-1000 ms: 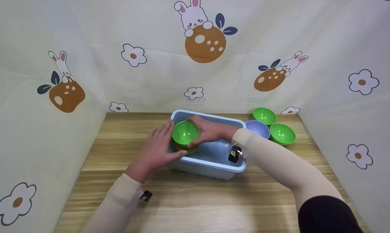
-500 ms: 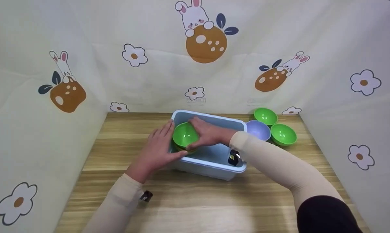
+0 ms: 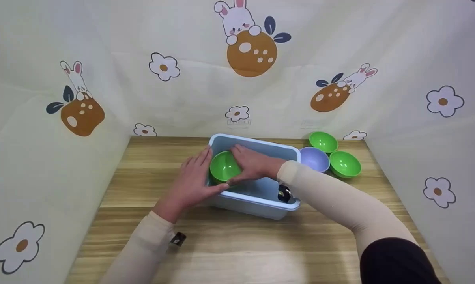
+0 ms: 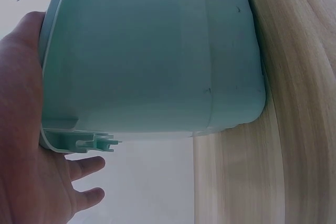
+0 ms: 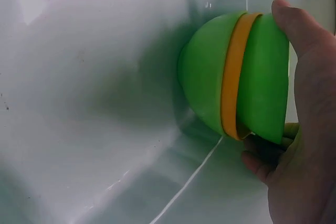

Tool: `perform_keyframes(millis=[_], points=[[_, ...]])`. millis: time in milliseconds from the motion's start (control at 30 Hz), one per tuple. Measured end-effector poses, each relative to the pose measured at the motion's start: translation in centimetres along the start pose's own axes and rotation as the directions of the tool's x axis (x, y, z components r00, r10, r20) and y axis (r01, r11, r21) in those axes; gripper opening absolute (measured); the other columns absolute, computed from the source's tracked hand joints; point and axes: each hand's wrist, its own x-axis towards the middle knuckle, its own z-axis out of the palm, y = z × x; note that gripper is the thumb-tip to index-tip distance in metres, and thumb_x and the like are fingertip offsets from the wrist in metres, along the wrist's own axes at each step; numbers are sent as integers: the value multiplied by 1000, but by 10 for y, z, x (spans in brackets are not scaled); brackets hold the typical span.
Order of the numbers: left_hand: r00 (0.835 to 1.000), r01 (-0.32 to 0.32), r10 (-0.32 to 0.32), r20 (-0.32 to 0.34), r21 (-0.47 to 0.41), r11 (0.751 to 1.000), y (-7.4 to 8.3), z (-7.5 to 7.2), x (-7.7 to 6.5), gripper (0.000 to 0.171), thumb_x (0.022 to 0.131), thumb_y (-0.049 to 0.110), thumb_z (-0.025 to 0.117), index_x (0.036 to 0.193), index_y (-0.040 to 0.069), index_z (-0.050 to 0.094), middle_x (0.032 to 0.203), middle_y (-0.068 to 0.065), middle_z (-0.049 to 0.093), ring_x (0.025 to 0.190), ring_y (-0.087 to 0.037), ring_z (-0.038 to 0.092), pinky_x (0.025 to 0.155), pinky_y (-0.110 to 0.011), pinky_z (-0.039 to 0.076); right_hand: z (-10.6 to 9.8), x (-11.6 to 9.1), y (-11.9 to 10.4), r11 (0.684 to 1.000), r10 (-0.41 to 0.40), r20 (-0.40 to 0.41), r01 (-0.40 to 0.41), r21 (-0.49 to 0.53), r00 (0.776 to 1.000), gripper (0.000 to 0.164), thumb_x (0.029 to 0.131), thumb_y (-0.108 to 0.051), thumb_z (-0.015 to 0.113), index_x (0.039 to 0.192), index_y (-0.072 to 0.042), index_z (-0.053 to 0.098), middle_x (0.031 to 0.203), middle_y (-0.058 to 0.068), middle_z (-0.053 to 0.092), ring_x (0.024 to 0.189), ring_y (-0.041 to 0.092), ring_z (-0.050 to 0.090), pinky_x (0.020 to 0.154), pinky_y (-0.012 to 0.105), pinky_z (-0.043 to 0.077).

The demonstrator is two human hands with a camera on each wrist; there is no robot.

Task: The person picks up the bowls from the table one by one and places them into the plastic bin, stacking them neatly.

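In the head view a green bowl (image 3: 224,168) sits low in the left end of a light blue plastic bin (image 3: 257,201). My right hand (image 3: 254,163) grips it from the right, thumb on the near side and fingers on the far side. The right wrist view shows this green bowl (image 5: 266,72) nested in an orange bowl (image 5: 235,82), itself nested in another green bowl (image 5: 207,74) on the bin's floor. My left hand (image 3: 192,181) rests on the bin's left rim, fingers along the outside and thumb along the near edge; the left wrist view shows its fingers extended.
Right of the bin, on the wooden table (image 3: 237,252), stand a purple bowl (image 3: 315,159) and two more green bowls, one behind (image 3: 323,142) and one to the right (image 3: 345,164). A patterned cloth (image 3: 194,98) walls the back and both sides.
My right hand has lowered the top green bowl deeper into the bin, and the yellowish rim under it has gone from sight in the head view. The left hand has stayed in place.
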Motion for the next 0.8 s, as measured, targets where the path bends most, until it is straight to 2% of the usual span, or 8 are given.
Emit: perform_keyframes(millis=[300,567,800], points=[[1000,-1,1,-9,-4,1000,-1,0,0,122,94,81,65,175,0,21,184,-14,16,167,-40,24,133,-66,19,3,0,-3,996,-4,19,6,-90,1000,109,88,-65,86,158,7,42,143,20,52,126,30,58,114,41,52],[1000,4,-4,-3,0,1000,0,1,0,123,94,80,67,175,1,21,184,-14,16,167,-39,23,133,-66,18,4,-1,-4,994,12,25,-9,-109,1000,109,88,-66,86,156,8,43,138,19,54,119,28,61,109,40,56],[1000,13,-13,0,-5,1000,0,1,0,122,94,80,67,176,2,22,185,-13,15,167,-40,23,133,-66,17,3,-1,-5,992,43,36,-38,-123,998,108,87,-65,85,158,5,44,139,17,55,120,27,60,108,39,56]])
